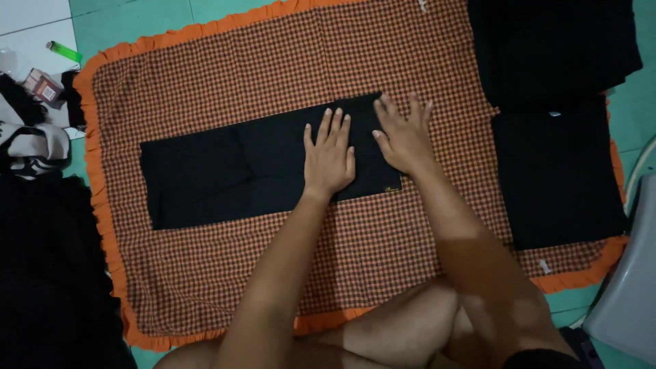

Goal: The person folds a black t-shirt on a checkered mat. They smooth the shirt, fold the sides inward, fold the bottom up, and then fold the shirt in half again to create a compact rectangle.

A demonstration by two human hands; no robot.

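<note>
View from the head camera, looking down at a person seated on a green floor (137, 20) with bare knees at the near edge. An orange checked cloth (273, 266) with a plain orange frilled border lay spread flat on the floor. Across its middle lay a black garment (205, 171), folded into a long narrow strip running left to right.

The left hand (328, 158) rested palm down on the right part of the strip, fingers straight and slightly spread, grasping nothing. The right hand (403, 137) lay just beside it at the strip's right end, also flat and open, fingertips pointing far and partly reaching past the garment's far right corner onto the cloth. The two hands were near each other but apart. Both forearms ran from the near edge toward the strip.

On the right side of the cloth lay two stacks of folded black clothes: one (557, 178) near, well apart from the strip, and another (550, 48) at the far right corner, just beyond the first. A dark pile of fabric (48, 273) lay on the floor at the near left. At the far left were a green lighter (63, 51), a small box (42, 87) and a black-and-white bundle (34, 147). A grey object (629, 294) stood at the near right edge.
</note>
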